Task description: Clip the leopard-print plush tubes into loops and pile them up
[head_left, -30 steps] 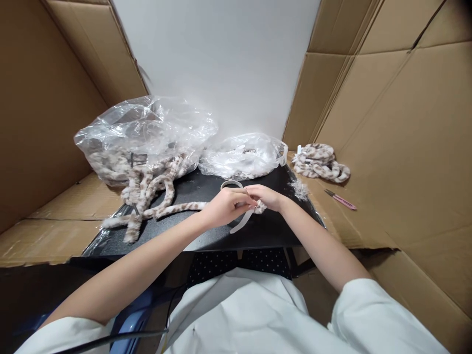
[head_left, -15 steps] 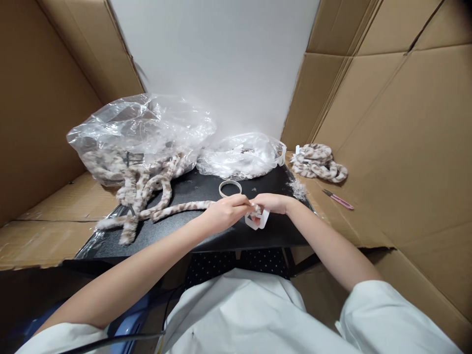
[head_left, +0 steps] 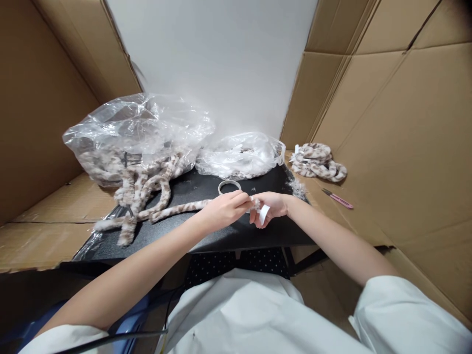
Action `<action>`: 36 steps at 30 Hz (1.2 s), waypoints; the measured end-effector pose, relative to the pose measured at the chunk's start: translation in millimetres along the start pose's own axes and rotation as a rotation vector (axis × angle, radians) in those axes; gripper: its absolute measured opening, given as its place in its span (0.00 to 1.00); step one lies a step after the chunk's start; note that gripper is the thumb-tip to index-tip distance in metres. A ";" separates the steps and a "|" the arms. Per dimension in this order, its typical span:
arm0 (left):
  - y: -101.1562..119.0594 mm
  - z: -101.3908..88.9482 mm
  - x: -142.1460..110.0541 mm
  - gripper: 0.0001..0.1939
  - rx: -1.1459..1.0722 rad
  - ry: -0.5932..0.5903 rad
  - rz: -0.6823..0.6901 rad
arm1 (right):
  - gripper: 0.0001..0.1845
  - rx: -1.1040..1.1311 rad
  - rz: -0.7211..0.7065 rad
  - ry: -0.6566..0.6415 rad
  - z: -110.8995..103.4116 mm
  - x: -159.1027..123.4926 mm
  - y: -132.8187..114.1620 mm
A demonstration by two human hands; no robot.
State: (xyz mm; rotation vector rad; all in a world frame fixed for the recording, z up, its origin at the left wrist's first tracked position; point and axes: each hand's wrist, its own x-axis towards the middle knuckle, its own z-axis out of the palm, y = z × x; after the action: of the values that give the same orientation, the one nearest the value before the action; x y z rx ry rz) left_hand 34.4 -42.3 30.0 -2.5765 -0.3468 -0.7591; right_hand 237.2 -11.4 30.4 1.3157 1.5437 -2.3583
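My left hand (head_left: 223, 212) pinches the end of a long spotted fuzzy cord (head_left: 177, 209) that trails left over the black table (head_left: 184, 236). My right hand (head_left: 271, 205) is closed against that same furry tip, with a short white strip (head_left: 264, 214) folded between its fingers. Both hands meet just above the table's front half. A small roll of clear tape (head_left: 229, 187) lies flat right behind them.
A clear plastic bag (head_left: 136, 135) holds more spotted cords, several spilling out at the left. A second plastic bag (head_left: 241, 155) lies at the back. Coiled finished cords (head_left: 319, 162) and pink snips (head_left: 337, 198) rest on cardboard at the right. Cardboard walls stand on both sides.
The white strip hung long and loose from my hands; now it is folded short against my right fingers. Both hands stay together at the cord's tip.
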 end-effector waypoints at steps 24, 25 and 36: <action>22.7 5.8 -7.1 0.09 -0.694 0.267 -0.728 | 0.16 0.230 -0.673 0.614 42.5 9.0 8.6; 23.4 6.6 -7.5 0.09 -0.716 0.281 -0.756 | 0.15 0.241 -0.658 0.603 42.0 10.4 8.7; 22.6 15.3 -14.1 0.07 -0.521 0.333 -0.660 | 0.06 0.341 -0.582 0.533 35.9 20.6 14.8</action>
State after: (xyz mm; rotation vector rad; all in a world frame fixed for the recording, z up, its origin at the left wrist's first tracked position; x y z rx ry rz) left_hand 37.6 -56.6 3.1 -2.7218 -1.0316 -1.6738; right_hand 208.0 -38.2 11.3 1.9117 1.9385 -2.8754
